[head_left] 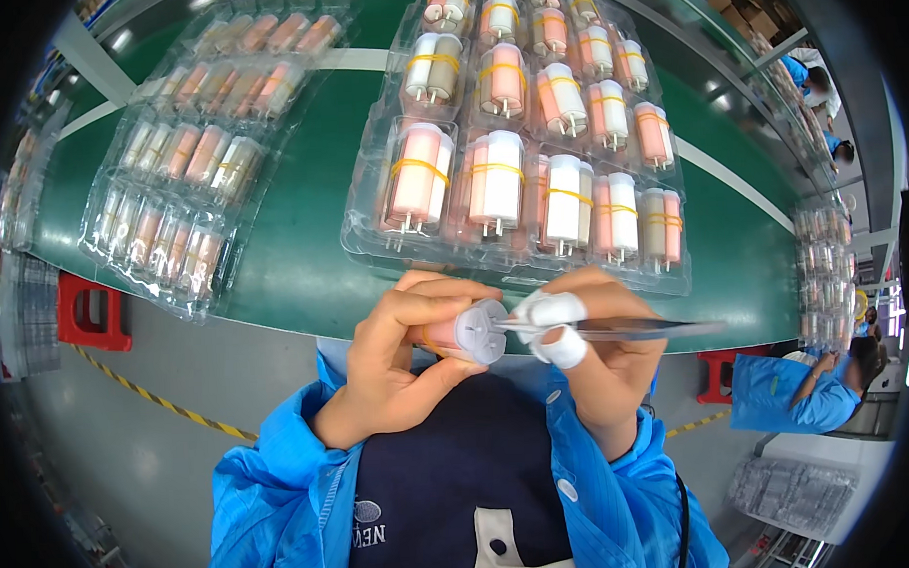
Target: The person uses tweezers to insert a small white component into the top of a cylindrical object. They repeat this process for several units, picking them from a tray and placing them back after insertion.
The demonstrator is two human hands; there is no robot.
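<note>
My left hand [387, 361] is closed around a bundle of pink cylinders [439, 335] tied with a yellow rubber band. The bundle's pale, see-through end [481, 331] faces right, toward my other hand. White finger covers sit on the thumb and a finger of my right hand [612, 354], which pinches slim metal tweezers [636, 328]. Their tips reach the bundle's end; whether they grip anything there is too small to tell. Beyond my hands, a clear plastic tray [358, 232] holds several similar pink, white and grey bundles with metal tabs toward me.
On the green tabletop [306, 179], another clear tray [190, 308] of bundles lies at the left. A red stool [95, 315] stands below left, and another red stool [716, 375] at the right. Farther right is a person in blue [784, 398] beside stacked trays [792, 498].
</note>
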